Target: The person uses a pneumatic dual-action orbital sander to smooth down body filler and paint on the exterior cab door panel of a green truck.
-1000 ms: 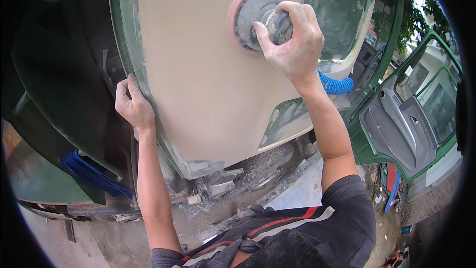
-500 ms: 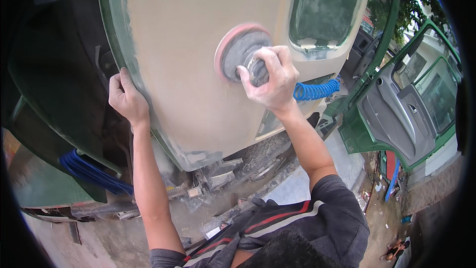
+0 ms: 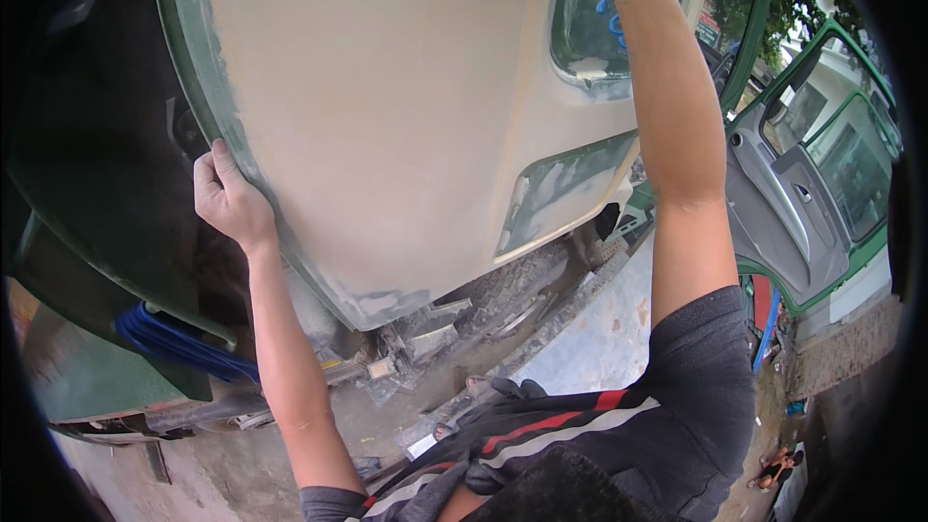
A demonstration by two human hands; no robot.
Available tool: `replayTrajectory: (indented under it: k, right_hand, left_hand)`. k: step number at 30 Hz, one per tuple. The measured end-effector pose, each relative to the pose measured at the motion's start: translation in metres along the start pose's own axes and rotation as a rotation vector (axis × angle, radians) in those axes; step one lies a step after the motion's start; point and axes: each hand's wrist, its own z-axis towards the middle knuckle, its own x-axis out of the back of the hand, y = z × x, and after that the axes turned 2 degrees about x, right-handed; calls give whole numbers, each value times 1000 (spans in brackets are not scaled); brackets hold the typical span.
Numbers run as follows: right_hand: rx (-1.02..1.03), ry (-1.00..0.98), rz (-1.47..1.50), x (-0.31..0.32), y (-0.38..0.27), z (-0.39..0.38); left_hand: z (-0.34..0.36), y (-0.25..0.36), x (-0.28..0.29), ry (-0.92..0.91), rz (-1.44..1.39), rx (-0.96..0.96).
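In front of me stands a large vehicle panel (image 3: 377,126), coated in smooth beige with patchy green along its rim and in its recesses. My left hand (image 3: 232,198) is closed round its left edge, the thumb up along the rim and the other fingers curled. My right forearm (image 3: 677,87) stretches up across the right side of the panel. The right hand lies beyond the upper edge of the picture, so its grip is hidden. A short piece of coiled blue air hose (image 3: 615,24) shows beside that forearm; the sander is out of sight.
An open green vehicle door (image 3: 802,193) with grey trim stands at the right. Dark blue hose (image 3: 179,343) hangs in loops at the lower left. Dusty metal parts (image 3: 435,329) lie under the panel. A person (image 3: 776,469) is far off at the lower right.
My right hand has gone up and out of the picture with the round sander, drawing the blue hose upward. My left hand keeps hold of the edge; the view has shifted slightly.
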Motion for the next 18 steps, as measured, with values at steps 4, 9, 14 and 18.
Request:
replayTrajectory:
  k: [4,9,14,18]
  right_hand:
    - [40,-28,58,3,-28,-139]
    - [-98,-157,128,34,-73,-278]
    - [-56,-199,135,40,-91,-328]
    - [-65,-133,126,25,-69,-255]
  left_hand:
    - [3,-1,13,5,40,9]
    - [3,2,7,-2,50,6]
    - [4,3,6,-4,34,7]
    - [3,0,7,1,43,-6]
